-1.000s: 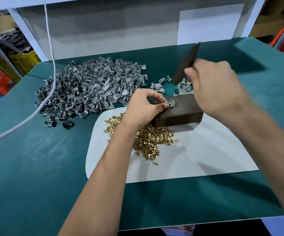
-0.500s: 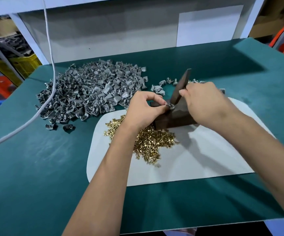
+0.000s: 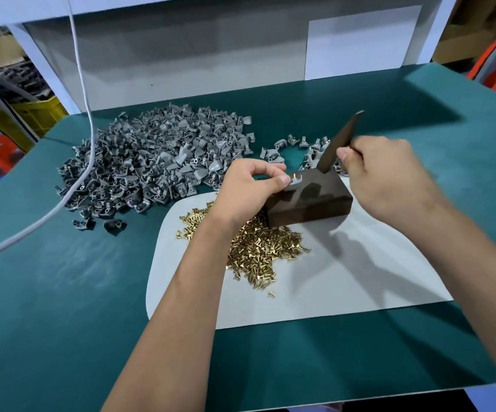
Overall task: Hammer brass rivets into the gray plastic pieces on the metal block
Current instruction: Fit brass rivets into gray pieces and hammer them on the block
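Table (image 3: 62,292), green top, white back panel behind. White mat (image 3: 344,278) lies on it, near centre.

Big heap of gray pieces (image 3: 157,162) on the table, left of centre and behind the mat. A smaller scatter (image 3: 300,147) lies behind the block. White cable (image 3: 86,144) hangs down over the heap and trails off left.

Block (image 3: 312,197), dark metal, sits on the far part of the mat. Its near left corner touches the rivet pile.

Rivets (image 3: 258,248), brass, loose pile on the mat, just in front of the block and partly under the left forearm.

Left hand (image 3: 246,188) at the block's left end: grip pinching one gray piece (image 3: 294,182) between thumb and forefinger, held on the block's top left edge. A brass glint shows at that piece; too small to tell more.

Right hand (image 3: 380,176) over the block's right end, grip curled round a dark bar (image 3: 340,141). Bar tilted, upper end pointing up and away, lower end close to the block's top; touching or not, cannot tell.

Yellow crate (image 3: 38,114) past the table's left edge.
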Motion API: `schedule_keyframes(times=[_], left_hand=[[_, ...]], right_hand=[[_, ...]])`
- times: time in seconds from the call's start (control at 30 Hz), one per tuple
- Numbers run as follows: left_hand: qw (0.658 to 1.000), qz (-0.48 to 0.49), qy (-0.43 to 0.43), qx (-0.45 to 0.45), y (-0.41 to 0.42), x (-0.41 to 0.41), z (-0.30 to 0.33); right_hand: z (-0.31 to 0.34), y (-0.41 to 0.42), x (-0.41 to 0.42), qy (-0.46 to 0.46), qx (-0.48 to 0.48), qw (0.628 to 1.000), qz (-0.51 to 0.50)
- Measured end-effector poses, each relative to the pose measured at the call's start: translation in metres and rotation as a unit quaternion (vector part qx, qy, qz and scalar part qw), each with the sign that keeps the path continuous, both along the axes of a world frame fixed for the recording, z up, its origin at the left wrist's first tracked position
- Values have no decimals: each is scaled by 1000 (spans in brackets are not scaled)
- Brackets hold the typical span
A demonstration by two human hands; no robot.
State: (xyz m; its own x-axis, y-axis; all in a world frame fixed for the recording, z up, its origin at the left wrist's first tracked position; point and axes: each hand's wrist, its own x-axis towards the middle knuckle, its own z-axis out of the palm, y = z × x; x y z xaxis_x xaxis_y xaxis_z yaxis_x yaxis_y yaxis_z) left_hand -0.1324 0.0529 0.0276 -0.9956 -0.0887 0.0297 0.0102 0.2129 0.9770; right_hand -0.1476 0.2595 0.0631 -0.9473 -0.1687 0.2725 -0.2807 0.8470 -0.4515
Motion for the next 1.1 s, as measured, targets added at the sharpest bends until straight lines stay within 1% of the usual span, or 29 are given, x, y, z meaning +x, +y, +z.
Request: schedule_keyframes(times=[0.13, 0.27, 0.47, 0.63, 0.73, 0.83, 0.93, 1.03, 1.1], left_hand=[[1000, -4, 10, -16, 0, 0, 0], [1000, -7, 15, -15, -1, -1, -1], [999, 10, 35, -30, -2, -2, -3], [981, 17, 125, -149, -2, -4, -5], [972, 15, 142, -187, 0, -5, -7], [971, 28, 127, -200, -2, -7, -9], [979, 32, 101, -173, -3, -7, -9], [991, 31, 70, -113, 1, -4, -6], [994, 27, 51, -92, 2, -3, -5]], right_hand=[[2, -7, 5, 19, -19, 999, 35], [2, -14, 9, 25, -9, 998, 58], [1, -19, 12, 18, 15, 998, 58], [0, -20, 10, 2, 39, 998, 54], [-1, -15, 6, 18, 33, 999, 15], [-5, -2, -3, 29, 51, 996, -70], [-15, 14, -14, -1, 82, 987, -140], [-28, 25, -18, -47, 90, 979, -178], [-33, 30, -18, -68, 90, 973, -199]])
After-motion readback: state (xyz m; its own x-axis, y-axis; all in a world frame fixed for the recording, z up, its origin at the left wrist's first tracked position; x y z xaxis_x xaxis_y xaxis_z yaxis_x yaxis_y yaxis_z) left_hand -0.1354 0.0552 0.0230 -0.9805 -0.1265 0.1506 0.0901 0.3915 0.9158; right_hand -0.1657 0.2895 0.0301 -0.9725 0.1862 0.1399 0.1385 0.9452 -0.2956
